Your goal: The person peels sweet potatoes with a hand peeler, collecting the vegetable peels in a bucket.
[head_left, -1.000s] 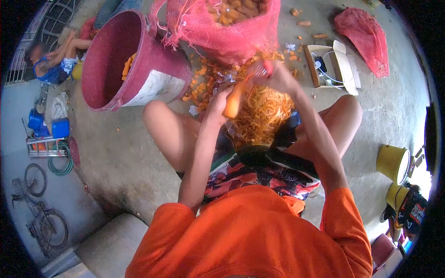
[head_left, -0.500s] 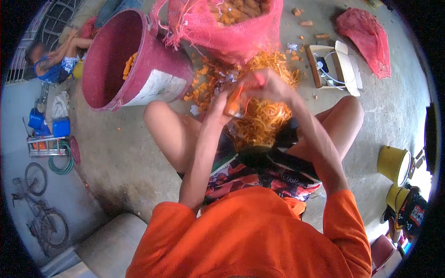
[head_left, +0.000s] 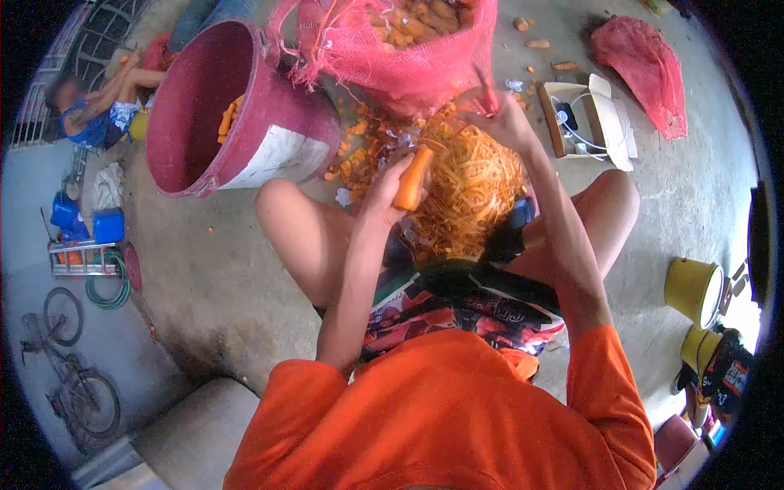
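Note:
My left hand (head_left: 382, 189) is closed around an orange carrot (head_left: 414, 180) with a smooth, peeled-looking surface, tilted over the pile. To its right and farther forward, my right hand (head_left: 510, 124) grips a red-handled peeler (head_left: 489, 98), held apart from the carrot; its blade cannot be made out. Below both hands, between my legs, lies a heap of carrot peelings (head_left: 474, 192). Small cut carrot pieces (head_left: 349, 155) are scattered on the floor left of the heap.
A large maroon bucket (head_left: 306, 114) with some carrots (head_left: 227, 122) inside leans at left. Ahead stands a pink mesh sack (head_left: 408, 77) of carrots. An open cardboard box (head_left: 600, 122) and another pink sack (head_left: 641, 65) lie at right. A person (head_left: 94, 114) sits at far left.
My right hand with the peeler has moved forward and right, away from the carrot. My left hand still holds the carrot in nearly the same place, now more fully visible.

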Action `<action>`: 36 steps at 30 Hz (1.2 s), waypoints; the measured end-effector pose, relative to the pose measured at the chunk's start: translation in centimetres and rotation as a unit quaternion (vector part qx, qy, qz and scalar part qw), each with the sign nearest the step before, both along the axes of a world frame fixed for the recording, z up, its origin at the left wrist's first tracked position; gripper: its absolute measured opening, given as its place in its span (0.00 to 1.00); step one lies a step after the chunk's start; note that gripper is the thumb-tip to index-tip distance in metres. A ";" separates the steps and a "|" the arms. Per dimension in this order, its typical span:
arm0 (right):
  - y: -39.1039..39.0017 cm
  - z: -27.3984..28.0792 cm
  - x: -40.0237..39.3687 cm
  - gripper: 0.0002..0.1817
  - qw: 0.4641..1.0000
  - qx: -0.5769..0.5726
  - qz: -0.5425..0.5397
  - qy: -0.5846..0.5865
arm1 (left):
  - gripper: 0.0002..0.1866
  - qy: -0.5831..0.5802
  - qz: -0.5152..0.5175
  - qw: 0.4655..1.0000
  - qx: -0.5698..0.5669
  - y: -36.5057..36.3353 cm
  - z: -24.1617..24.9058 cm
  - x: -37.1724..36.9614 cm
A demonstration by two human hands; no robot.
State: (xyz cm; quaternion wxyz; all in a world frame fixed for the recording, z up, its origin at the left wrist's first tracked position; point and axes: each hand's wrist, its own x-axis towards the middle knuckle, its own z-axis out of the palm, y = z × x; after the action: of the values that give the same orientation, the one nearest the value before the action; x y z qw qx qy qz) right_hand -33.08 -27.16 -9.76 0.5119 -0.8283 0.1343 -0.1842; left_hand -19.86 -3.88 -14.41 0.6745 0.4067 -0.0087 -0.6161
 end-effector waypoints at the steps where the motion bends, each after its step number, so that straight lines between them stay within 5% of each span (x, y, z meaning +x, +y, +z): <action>1: -0.3 0.5 0.2 0.14 0.999 0.034 -0.015 -0.031 | 0.19 0.030 0.023 0.999 0.012 0.0 0.3 0.1; 5: 5.5 1.9 0.3 0.13 0.984 -0.037 0.163 -0.063 | 0.18 0.029 0.057 0.998 0.021 -1.0 2.5 -0.4; 11: 0.1 0.3 0.1 0.16 0.999 0.013 -0.018 -0.039 | 0.17 0.081 0.013 0.997 -0.018 0.0 0.6 0.2; 13: 2.4 0.7 -0.4 0.16 0.996 0.085 -0.019 -0.031 | 0.17 0.034 -0.004 0.999 -0.040 0.0 0.4 0.4; 16: 5.5 2.9 -0.2 0.15 0.986 -0.036 0.160 -0.039 | 0.18 0.019 0.021 1.000 -0.004 -0.6 0.1 0.3; 17: 5.2 3.2 -0.2 0.15 0.986 -0.031 0.161 -0.038 | 0.19 0.028 0.022 0.999 0.004 -0.1 -1.3 0.4; 19: 3.0 2.5 -0.1 0.14 0.997 -0.029 -0.020 0.075 | 0.18 0.020 0.018 0.999 0.023 0.2 -0.9 0.1; 20: 0.4 -0.6 0.4 0.14 0.998 0.017 -0.007 -0.055 | 0.18 0.042 0.008 0.999 -0.008 0.4 -1.2 0.6; 23: 1.5 1.4 -0.5 0.14 0.994 0.105 -0.002 -0.033 | 0.17 0.075 0.018 0.996 -0.035 0.3 -0.2 0.5; 25: 4.6 1.3 0.0 0.13 0.992 -0.026 0.104 -0.074 | 0.17 0.066 0.020 0.997 -0.025 -0.1 0.2 0.6; 28: 4.2 0.8 0.3 0.17 0.987 -0.024 0.144 -0.071 | 0.17 0.056 0.027 0.998 -0.021 -0.7 -0.4 0.5; 30: 1.3 0.0 0.5 0.14 0.999 0.030 -0.006 0.031 | 0.18 0.107 0.027 0.993 -0.031 0.3 -0.7 0.4; 33: 0.7 0.4 -0.1 0.14 0.998 0.037 -0.013 -0.042 | 0.18 0.074 0.016 0.997 -0.013 0.2 0.7 0.1; 36: 5.0 3.1 -0.2 0.14 0.992 -0.016 0.123 -0.035 | 0.17 0.051 0.021 0.998 0.017 -0.7 1.5 -0.1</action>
State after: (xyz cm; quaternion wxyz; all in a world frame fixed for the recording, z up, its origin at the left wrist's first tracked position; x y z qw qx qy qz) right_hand -33.30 -22.13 -6.64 0.5216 -0.8397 0.0105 -0.1505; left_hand -19.93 -4.54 -12.94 0.6797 0.3865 0.0447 -0.6218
